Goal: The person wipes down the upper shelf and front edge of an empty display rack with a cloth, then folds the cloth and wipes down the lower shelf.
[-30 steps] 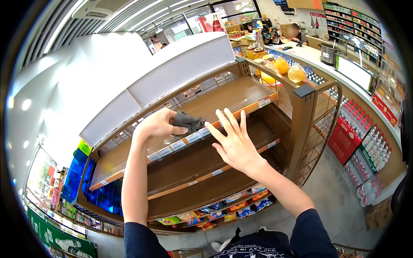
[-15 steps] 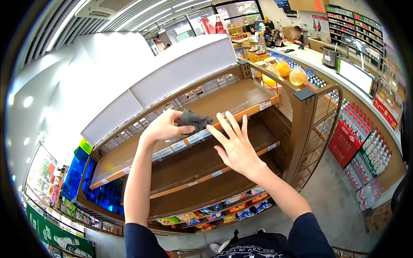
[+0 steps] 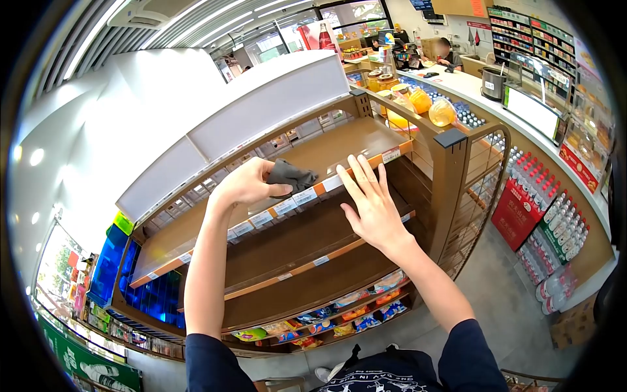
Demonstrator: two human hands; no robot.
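So the left hand sits around the middle of the frame with its fingers bunched round a dark grey cloth — thumb in front, the loose end flopping out to the right. The cloth is on the brown top shelf, right by its front edge, just above the strip of labels.

The right hand is to the right of it, nothing in its grip, fingers stretched out and a bit spread. The tips overlap that same front edge near centre frame, but I can't tell if they actually touch it.

Under that there's a second shelf across the middle, then bags of snacks down at the bottom of the rack. A long white panel runs behind the top one, and a blue crate is off at lower left.

Upper right has a white worktop with a pot on it — a person is behind it. Red-capped bottles are stacked in front, right side of the frame.
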